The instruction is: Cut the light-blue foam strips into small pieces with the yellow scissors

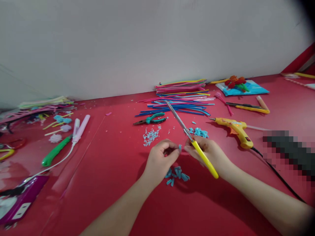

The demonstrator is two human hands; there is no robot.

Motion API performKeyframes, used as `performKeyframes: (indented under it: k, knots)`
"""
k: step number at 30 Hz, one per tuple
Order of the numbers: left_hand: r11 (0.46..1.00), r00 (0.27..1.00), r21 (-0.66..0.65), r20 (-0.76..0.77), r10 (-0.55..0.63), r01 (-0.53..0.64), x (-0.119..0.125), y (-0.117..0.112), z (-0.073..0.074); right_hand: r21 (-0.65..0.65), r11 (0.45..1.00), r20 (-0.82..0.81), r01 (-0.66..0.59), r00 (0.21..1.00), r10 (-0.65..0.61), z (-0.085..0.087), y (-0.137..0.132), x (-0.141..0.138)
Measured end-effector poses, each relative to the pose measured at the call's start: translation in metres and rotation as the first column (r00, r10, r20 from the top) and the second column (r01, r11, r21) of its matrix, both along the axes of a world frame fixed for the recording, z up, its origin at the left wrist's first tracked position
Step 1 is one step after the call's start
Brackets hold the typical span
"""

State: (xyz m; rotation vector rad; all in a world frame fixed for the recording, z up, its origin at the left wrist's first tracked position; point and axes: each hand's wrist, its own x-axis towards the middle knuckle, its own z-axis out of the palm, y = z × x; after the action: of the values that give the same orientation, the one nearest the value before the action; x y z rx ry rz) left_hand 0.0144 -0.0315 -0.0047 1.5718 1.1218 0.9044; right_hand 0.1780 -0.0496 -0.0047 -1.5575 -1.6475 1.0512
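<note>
My left hand (pixel 162 158) pinches a short blue pipe cleaner piece (pixel 180 148) between thumb and fingertips. Close by on the right, my right hand (pixel 210 152) is closed around yellow-handled scissors (pixel 205 160), whose blades point up and away to the left. Under the hands lies a loose pile of cut blue pieces (pixel 180 173). Just beyond my right hand sits a second heap of blue pieces (pixel 200 132), with tapered ends. Pale blue fluff trimmings (pixel 151 136) are scattered past my left hand.
Green-handled pliers (pixel 152 119) lie before bundled pipe cleaners (pixel 180 88). On the right are a yellow glue gun (pixel 232 127) with its cord, tweezers (pixel 246 106) and a blue packet (pixel 258 88). A green-handled tool (pixel 56 151), a pink styling iron (pixel 82 127) and a purple case (pixel 31 195) occupy the left.
</note>
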Motion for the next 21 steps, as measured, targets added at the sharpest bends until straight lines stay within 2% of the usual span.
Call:
performKeyframes:
  k: [3,5,8,13,21]
  knots:
    - [0.989,0.979,-0.087,0.152,0.134,-0.122,-0.006,0.006,0.0,0.068,0.997,0.277,-0.041,0.961,0.021,0.003,-0.001,0.004]
    - [0.97,0.932,-0.139,0.279,0.233,-0.201,-0.009,0.009,0.0,0.09,0.993,0.445,-0.083,0.895,0.034,0.004,-0.003,0.005]
    - [0.943,0.841,-0.193,0.428,0.33,-0.271,-0.012,0.013,0.002,0.106,0.982,0.584,-0.157,0.809,0.066,0.002,-0.006,0.003]
    - [0.944,0.769,-0.213,0.548,0.329,-0.252,-0.013,0.015,0.004,0.158,0.958,0.705,-0.24,0.706,0.061,-0.003,-0.007,0.002]
    - [0.95,0.745,-0.214,0.59,0.312,-0.228,-0.014,0.014,0.003,0.203,0.939,0.757,-0.279,0.653,0.03,-0.009,-0.007,0.005]
